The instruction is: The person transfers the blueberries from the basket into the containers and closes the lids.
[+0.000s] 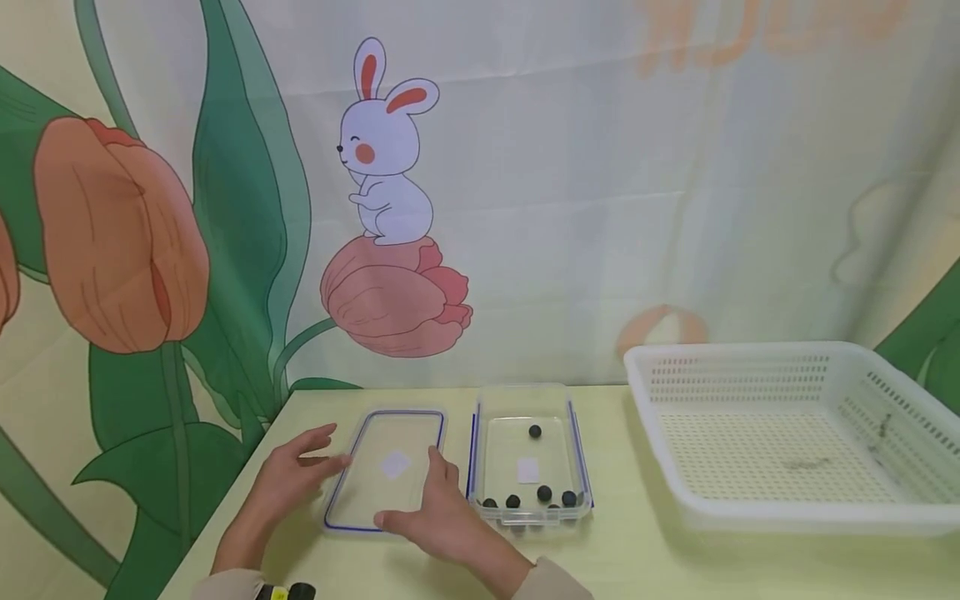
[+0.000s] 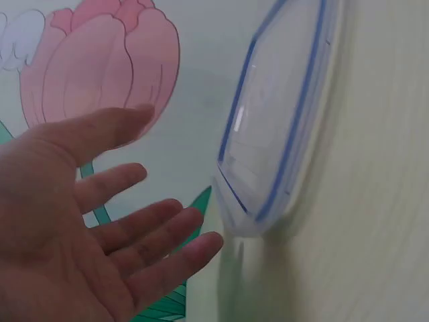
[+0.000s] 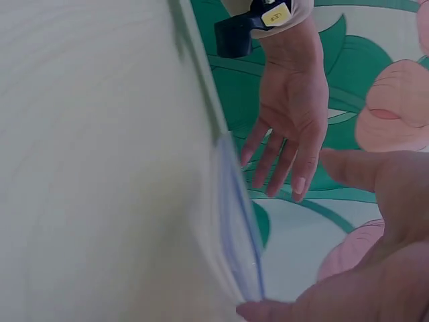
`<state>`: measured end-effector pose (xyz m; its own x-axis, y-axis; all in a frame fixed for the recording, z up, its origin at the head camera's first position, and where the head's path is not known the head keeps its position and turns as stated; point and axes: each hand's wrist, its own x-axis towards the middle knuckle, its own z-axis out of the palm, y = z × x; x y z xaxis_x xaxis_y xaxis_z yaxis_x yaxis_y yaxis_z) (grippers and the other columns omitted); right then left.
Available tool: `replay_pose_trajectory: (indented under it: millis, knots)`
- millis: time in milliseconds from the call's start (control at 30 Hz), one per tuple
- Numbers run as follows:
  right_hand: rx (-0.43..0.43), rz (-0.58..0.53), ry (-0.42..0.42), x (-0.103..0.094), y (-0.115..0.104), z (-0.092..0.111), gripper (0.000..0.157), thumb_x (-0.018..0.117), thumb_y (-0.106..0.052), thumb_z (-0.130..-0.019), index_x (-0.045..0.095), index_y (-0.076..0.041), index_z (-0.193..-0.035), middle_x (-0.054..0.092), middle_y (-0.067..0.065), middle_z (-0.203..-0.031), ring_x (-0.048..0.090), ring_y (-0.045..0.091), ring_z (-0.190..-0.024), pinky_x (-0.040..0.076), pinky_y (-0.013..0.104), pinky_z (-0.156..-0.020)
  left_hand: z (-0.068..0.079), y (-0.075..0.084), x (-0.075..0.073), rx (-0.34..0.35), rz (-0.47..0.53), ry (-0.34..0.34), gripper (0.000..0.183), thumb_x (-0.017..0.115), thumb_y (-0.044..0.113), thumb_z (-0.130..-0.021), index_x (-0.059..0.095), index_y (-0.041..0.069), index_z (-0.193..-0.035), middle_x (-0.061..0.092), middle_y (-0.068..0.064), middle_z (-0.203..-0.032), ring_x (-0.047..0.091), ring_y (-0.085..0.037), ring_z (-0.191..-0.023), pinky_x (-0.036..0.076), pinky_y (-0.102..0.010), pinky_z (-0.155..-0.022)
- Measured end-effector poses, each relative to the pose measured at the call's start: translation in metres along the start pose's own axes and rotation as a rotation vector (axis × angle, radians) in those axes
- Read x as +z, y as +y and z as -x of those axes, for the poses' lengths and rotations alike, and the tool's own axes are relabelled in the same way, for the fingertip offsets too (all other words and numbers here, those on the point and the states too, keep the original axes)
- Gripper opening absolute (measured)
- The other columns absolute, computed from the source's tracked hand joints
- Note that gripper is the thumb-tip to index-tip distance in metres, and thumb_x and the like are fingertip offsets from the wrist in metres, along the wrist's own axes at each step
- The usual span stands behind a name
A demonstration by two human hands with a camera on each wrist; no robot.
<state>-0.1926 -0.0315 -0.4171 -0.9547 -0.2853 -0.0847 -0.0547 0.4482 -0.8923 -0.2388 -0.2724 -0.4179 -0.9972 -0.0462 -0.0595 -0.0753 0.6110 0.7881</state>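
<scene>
A clear rectangular lid (image 1: 367,497) with a blue seal lies flat on the table, a pale square at its middle. My left hand (image 1: 285,482) is at the lid's left edge, fingers spread and loosely extended; in the left wrist view it holds nothing. Over the lid's lower right side is my right hand (image 1: 442,512), thumb and fingers apart. In the right wrist view a right fingertip (image 3: 258,310) appears at the lid's edge; contact is unclear. Right of the lid stands a clear plastic container (image 1: 487,433) with several small black balls (image 1: 544,493) inside, mostly at its near end.
A large white perforated basket (image 1: 660,442) stands on the right of the pale table (image 1: 622,558). Behind the table hangs a cloth (image 1: 540,200) printed with a rabbit and tulips. A dark strap device (image 3: 234,39) is on the left wrist.
</scene>
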Motion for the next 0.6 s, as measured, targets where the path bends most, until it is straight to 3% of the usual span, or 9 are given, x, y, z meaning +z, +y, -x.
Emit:
replay_pose_trajectory:
  millis: [167,367,500,600]
  knots:
    - [0.01,0.022,0.038,0.008,0.007,-0.007,0.112,0.081,-0.046,-0.074,0.016,0.005,-0.15,0.025,0.029,-0.148,0.032,0.045,-0.133,0.036,0.061,-0.102,-0.004,-0.016,0.003,-0.058,0.022,-0.031,0.069,0.072,0.035,-0.088,0.043,0.008,-0.145,0.05,-0.027,-0.134,0.06,-0.037,-0.108,0.059,-0.041,-0.075]
    - [-0.034,0.012,0.096,0.013,0.019,-0.02,0.093,0.079,-0.034,-0.08,0.027,0.006,-0.146,0.035,0.031,-0.141,0.038,0.047,-0.129,0.037,0.061,-0.102,-0.008,-0.028,0.009,-0.074,0.035,0.003,0.055,0.069,0.017,-0.09,0.05,0.006,-0.14,0.059,-0.021,-0.117,0.062,-0.026,-0.087,0.059,-0.038,-0.064]
    - [-0.078,0.024,0.11,0.017,0.026,-0.024,0.075,0.074,-0.017,-0.084,0.034,0.008,-0.142,0.046,0.023,-0.124,0.054,0.032,-0.105,0.047,0.051,-0.093,-0.007,-0.036,0.008,-0.081,0.043,0.029,0.047,0.066,0.01,-0.09,0.055,0.006,-0.136,0.062,-0.018,-0.109,0.061,-0.024,-0.084,0.059,-0.039,-0.063]
    - [-0.089,0.025,0.115,0.019,0.028,-0.026,0.067,0.071,-0.008,-0.084,0.037,0.01,-0.14,0.048,0.017,-0.113,0.054,0.019,-0.086,0.051,0.042,-0.081,-0.007,-0.041,0.005,-0.11,0.061,0.023,0.046,0.067,0.01,-0.09,0.057,0.008,-0.135,0.061,-0.015,-0.108,0.06,-0.024,-0.086,0.059,-0.038,-0.065]
